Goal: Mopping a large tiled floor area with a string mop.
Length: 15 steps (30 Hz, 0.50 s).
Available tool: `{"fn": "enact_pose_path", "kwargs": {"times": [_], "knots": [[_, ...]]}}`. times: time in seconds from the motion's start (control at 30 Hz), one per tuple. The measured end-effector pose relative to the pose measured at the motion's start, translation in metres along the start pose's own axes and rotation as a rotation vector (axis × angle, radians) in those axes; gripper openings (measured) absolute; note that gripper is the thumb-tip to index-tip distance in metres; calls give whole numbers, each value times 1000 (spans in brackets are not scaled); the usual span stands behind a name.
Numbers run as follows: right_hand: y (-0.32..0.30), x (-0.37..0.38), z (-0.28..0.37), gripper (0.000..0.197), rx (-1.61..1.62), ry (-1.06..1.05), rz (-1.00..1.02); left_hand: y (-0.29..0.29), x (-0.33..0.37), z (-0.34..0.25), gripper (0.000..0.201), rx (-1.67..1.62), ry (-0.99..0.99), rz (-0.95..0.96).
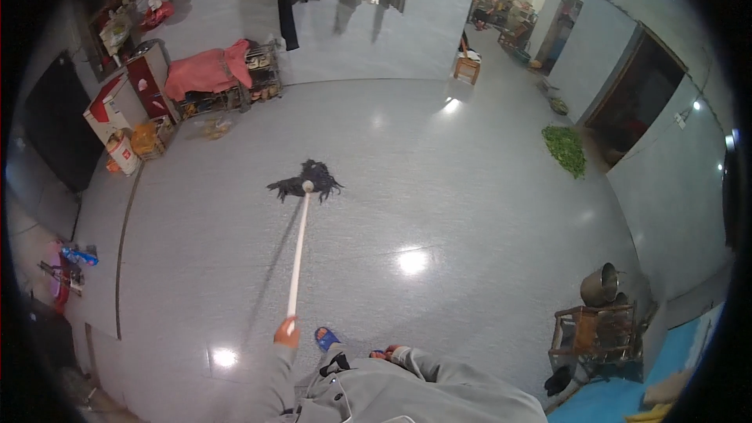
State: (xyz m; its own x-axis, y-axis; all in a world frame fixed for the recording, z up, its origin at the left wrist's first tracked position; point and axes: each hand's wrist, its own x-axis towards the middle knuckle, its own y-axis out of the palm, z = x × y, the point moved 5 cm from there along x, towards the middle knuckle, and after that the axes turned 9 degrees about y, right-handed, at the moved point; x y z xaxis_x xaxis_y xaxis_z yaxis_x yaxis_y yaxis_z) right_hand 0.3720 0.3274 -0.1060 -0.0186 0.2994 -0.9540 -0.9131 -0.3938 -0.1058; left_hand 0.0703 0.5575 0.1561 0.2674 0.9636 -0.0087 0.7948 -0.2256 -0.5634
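Observation:
A mop with a long pale handle (298,258) and a dark, stringy head (313,175) is laid out ahead of me on the grey floor. My left hand (287,332) is closed around the upper part of the handle. The strands spread out to both sides where they touch the floor. Close against my body, at the end of the grey sleeve, is my right hand (393,351); it is small in view and its fingers are too unclear to read. A blue slipper (326,338) on my foot shows between the hands.
Left are a rack under a red cloth (207,72), a white-and-red cabinet (117,106) and bags. A heap of green leaves (565,150) lies by the right doorway. A wooden chair (586,331) and metal pot (600,285) stand near right. A person (487,6) sits far back.

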Motion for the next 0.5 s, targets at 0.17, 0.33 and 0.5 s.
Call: {"fn": "enact_pose_path", "kwargs": {"times": [0.17,0.33,0.5], "knots": [[10,3,96,33,463,106,359,-102,-124,-40,28,-7,-170,80],[-7,74,124,28,-269,-130,11,-182,-135,-147,26,-60,-92,186],[10,6,209,34,-471,-342,-55,-176,-113,-152,23,13,213,73]]}}
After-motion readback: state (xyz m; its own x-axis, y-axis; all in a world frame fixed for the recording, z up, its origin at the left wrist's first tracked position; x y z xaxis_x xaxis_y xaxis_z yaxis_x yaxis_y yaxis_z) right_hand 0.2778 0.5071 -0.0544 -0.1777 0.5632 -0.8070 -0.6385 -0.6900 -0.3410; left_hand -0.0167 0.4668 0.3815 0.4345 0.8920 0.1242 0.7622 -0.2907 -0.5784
